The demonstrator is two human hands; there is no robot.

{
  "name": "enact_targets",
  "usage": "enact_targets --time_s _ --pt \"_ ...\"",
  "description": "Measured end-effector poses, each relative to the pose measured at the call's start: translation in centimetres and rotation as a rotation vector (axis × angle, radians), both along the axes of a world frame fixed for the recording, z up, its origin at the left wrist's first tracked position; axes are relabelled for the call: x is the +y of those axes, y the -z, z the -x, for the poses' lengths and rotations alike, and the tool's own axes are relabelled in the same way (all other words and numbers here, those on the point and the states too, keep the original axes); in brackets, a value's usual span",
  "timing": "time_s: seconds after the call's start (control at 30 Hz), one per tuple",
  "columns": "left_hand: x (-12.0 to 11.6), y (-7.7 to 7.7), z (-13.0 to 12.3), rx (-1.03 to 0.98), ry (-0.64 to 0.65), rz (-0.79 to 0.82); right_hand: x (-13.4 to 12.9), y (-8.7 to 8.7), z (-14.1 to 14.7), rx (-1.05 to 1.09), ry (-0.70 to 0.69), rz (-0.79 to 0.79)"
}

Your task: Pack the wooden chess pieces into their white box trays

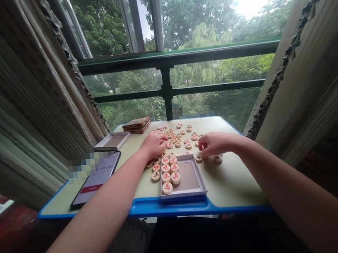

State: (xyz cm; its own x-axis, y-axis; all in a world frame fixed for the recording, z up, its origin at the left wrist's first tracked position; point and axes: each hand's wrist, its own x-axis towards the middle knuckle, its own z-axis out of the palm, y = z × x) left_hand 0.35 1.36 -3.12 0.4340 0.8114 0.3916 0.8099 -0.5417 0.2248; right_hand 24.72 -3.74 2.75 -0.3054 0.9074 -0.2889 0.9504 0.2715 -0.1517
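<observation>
My left hand (155, 143) rests low over the loose Chinese chess pieces left of the table's middle, its fingers loosely bent and apart, with no piece plainly gripped. My right hand (210, 143) is curled down on the right side, fingertips drawn together near a loose piece (198, 158); whatever lies between them is hidden. Between my forearms a shallow open box (190, 177) holds two columns of red-marked pieces (166, 177) along its left side; its right part shows bare bottom. A black-marked piece (155, 176) lies just outside the box's left wall.
Several loose pieces (178, 144) are scattered beyond the box. A phone (99, 177) with a timer lies on the left. Behind it are a box lid (112, 141) and stacked brown boxes (136, 125). The folding table (237, 191) has a blue rim, with window and curtains around.
</observation>
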Motion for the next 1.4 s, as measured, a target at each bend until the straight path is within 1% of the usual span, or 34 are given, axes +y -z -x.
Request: enact_targets --time_s 0.1,0.2,0.33,0.43,0.6,0.7,0.77,0.83,0.9,1.0,1.1,1.2,1.3,1.4 --pt "0.4 0.3 0.2 -0.013 -0.044 0.033 -0.3 -0.1 0.3 -0.028 -0.029 0.02" --pt "0.7 0.4 0.3 -0.066 -0.047 0.068 -0.7 -0.4 0.8 -0.038 -0.043 -0.005" --pt "0.8 0.3 0.4 -0.176 -0.108 0.078 -1.0 -0.8 1.2 -0.039 -0.063 -0.032" --pt "0.9 0.2 0.6 -0.177 -0.139 0.096 -0.8 -0.6 1.1 -0.023 -0.068 -0.039" --pt "0.9 0.2 0.8 -0.124 -0.089 0.13 -0.4 0.0 1.0 0.056 -0.048 -0.158" --pt "1.0 0.3 0.9 -0.088 -0.066 0.111 -0.7 -0.2 1.4 0.204 -0.038 -0.235" --pt "1.0 0.3 0.9 -0.078 -0.067 0.094 -1.2 -0.6 1.8 0.342 -0.087 -0.198" --pt "1.1 0.3 0.9 -0.069 -0.077 0.087 -1.8 -0.7 2.1 0.428 -0.19 -0.078" --pt "1.1 0.4 0.9 -0.053 -0.082 0.09 -2.4 -0.6 2.5 0.425 -0.288 0.02" --pt "1.1 0.3 0.9 -0.037 -0.077 0.087 -3.0 -0.1 3.2 0.346 -0.36 0.065" --pt "0.9 0.1 0.8 -0.035 -0.072 0.081 -3.3 0.3 3.7 0.311 -0.403 0.059" --pt "0.7 -0.1 0.8 -0.054 -0.098 0.1 -3.2 0.3 4.0 0.301 -0.439 0.025" --pt "0.6 -0.2 0.9 -0.067 -0.121 0.098 -3.1 0.3 3.9 0.277 -0.421 0.035" --pt "0.7 -0.1 0.8 -0.06 -0.112 0.097 -3.2 0.3 3.8 0.254 -0.403 0.079"
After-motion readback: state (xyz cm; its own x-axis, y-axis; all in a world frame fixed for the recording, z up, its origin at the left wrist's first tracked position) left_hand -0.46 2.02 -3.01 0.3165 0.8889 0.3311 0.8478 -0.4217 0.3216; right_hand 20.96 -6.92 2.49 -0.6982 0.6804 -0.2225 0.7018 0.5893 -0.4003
